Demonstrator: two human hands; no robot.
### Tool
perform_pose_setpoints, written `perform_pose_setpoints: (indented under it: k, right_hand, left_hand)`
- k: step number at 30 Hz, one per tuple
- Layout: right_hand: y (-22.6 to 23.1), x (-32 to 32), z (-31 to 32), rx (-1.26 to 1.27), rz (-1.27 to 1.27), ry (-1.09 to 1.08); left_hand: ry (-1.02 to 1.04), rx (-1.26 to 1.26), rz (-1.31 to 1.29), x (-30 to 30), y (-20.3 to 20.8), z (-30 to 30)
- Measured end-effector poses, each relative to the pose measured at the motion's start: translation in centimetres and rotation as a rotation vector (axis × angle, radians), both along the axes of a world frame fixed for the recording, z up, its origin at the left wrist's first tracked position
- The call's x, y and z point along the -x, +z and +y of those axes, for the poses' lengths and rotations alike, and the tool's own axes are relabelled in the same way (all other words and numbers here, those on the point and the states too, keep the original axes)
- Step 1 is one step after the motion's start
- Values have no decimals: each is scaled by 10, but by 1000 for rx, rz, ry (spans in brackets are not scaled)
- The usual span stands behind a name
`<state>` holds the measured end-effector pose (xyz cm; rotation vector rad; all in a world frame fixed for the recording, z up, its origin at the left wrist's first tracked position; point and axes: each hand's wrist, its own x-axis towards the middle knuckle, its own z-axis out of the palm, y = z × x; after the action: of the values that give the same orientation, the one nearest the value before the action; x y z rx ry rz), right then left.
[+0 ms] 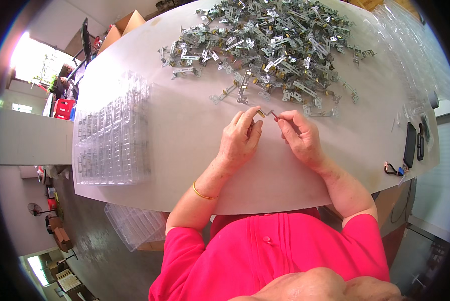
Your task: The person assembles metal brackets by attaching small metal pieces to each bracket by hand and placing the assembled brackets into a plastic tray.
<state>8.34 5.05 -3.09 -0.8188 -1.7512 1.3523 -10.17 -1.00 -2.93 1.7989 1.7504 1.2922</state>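
Over the middle of the white table (185, 135), my left hand (239, 141) is closed, pinching a small metal part (261, 113) with a brass-coloured piece between thumb and fingers. Close beside it, my right hand (302, 140) is closed too, its thumb and forefinger on a thin, dark reddish stick-like piece (274, 116). The tip of that piece points at the metal part; whether they touch is too small to tell. Just beyond my hands lies a large heap of silvery metal brackets (280, 55), some with brass-coloured bits.
Stacked clear plastic trays (117, 145) with metal parts stand at the left. More clear plastic trays (410, 55) lie at the far right. A black phone (410, 145) and blue-and-black pliers (393, 169) rest near the right edge. Another clear tray (132, 226) sits below the table's left front.
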Motion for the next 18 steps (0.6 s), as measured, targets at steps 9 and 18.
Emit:
perform_pose_setpoints:
  k: [9,18]
  right_hand:
    - [1,1,-1,4,-21,-11]
    - [3,0,-2,107,-1,41]
  left_hand:
    - [5,-105,216,4,-2,1]
    - [-11,-237,400,3,-6,2]
